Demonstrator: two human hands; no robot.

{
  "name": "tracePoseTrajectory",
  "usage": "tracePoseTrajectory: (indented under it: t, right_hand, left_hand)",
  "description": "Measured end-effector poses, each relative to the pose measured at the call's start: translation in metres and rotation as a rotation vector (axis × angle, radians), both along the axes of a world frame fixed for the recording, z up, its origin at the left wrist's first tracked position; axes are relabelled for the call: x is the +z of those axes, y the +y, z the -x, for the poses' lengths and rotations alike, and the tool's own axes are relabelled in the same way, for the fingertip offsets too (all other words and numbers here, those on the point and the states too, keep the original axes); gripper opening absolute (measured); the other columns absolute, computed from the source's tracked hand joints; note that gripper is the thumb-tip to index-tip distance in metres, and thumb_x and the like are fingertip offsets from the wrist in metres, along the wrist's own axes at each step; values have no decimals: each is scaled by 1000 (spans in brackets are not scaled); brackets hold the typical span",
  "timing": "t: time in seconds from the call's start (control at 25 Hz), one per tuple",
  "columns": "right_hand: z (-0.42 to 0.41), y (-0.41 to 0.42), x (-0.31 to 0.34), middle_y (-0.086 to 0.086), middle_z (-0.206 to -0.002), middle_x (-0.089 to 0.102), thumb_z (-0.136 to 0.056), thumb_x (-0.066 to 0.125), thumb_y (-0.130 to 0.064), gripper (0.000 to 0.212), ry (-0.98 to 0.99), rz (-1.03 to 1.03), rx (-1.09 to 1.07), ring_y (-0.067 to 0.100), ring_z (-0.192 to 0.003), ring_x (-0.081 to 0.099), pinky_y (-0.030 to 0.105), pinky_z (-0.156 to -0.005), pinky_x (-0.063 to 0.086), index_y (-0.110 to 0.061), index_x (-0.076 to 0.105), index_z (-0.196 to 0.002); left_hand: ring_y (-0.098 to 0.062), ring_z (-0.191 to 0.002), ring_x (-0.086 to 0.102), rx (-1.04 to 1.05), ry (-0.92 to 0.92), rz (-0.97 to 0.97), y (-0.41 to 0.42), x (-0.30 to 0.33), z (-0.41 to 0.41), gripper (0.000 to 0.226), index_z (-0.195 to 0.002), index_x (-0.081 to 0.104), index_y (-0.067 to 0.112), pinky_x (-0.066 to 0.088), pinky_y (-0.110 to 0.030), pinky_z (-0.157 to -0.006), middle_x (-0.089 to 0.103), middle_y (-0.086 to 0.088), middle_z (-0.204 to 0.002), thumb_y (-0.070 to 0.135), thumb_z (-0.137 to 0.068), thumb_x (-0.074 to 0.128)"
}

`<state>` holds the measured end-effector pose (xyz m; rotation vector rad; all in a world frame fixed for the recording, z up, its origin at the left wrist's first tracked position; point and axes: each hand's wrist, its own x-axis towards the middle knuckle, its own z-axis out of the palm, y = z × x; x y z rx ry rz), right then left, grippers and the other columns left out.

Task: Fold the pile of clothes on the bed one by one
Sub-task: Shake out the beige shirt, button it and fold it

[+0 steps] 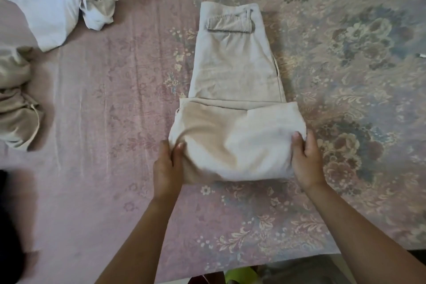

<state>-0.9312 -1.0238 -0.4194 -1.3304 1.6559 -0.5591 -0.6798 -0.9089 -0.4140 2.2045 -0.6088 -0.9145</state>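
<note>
- The folded near end of the beige trousers [232,108], mid-bed [115,191], is gripped by the left hand [166,163] and right hand [306,159].
- One more fold seems needed.
- Crumpled clothes [57,2] at far left remain unfolded.

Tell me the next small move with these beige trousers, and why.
Probably lift the folded near end forward onto the pocket half: both the left hand and right hand grip the beige trousers at that end, and the far half lies flat.
</note>
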Motion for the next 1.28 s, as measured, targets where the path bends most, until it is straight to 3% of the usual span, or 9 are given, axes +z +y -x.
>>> tracePoseTrajectory:
  t: [0.12,0.32,0.52,0.76,0.88,1.0,1.08,1.16,1.28]
  right_hand:
    - [3,-6,-24,4,-94,55,-100,39,-37,22,107,-178,-25,24,-88,54,36,-75,41,-16,45,-104]
    - [12,1,-28,3,-90,55,-96,51,-32,21,209,-293,24,27,-90,57,34,-70,39,-13,43,-101]
    - [-4,-31,-10,-1,-95,63,-90,61,-37,25,-105,-359,-214,15,-83,60,30,-71,48,-18,56,-106]
    - [-23,-46,-10,-7,-93,61,-95,56,-16,12,-138,96,-161,-7,-80,58,18,-69,43,-14,55,-107]
    - [-15,-45,-32,4,-91,57,-94,56,-31,27,33,-71,-108,26,-95,60,30,-65,40,-9,49,-107]
    - [-1,-37,-33,7,-103,56,-94,54,-36,41,214,-98,-96,34,-104,56,33,-72,43,-7,44,-121]
    - [11,-20,-27,19,-126,49,-91,47,-43,57,541,309,216,38,-117,48,43,-90,42,-4,39,-133]
    - [28,6,-34,21,-141,36,-89,38,-54,70,666,672,821,38,-130,36,48,-104,33,-5,35,-139]
    - [54,24,-56,17,-153,26,-83,42,-59,85,746,666,1352,33,-141,22,46,-112,19,-7,23,-148]
  left_hand:
    - [-29,-80,58,5,8,-120,0,-24,1,29,-98,43,7,38,-34,-61,57,-5,-79,36,-97,48]
    - [-37,-96,59,-12,-26,-293,0,-29,3,35,-116,45,6,46,-41,-78,62,-18,-103,34,-96,51]
    - [-16,-91,56,34,123,-158,-40,-3,-15,52,-124,41,14,48,-31,-76,53,2,-102,50,-89,56]
    - [5,-88,57,83,-8,213,-50,-9,0,47,-130,35,33,45,-14,-71,55,19,-102,22,-92,60]
    - [-16,-105,56,102,58,46,-40,-29,2,62,-145,20,21,40,-28,-80,50,7,-112,29,-95,55]
    - [-26,-108,51,21,3,1,-22,-36,-5,68,-148,14,15,38,-32,-81,45,-4,-120,32,-95,53]
    - [-38,-118,46,-318,-479,161,3,-37,-4,68,-146,20,9,42,-44,-91,40,-22,-132,39,-93,51]
    - [-41,-135,32,-901,-843,279,37,-54,1,74,-149,23,11,30,-55,-107,34,-26,-146,50,-90,47]
    - [-31,-142,27,-1172,-901,110,52,-73,-10,85,-147,34,15,21,-58,-111,31,-16,-153,67,-81,46]
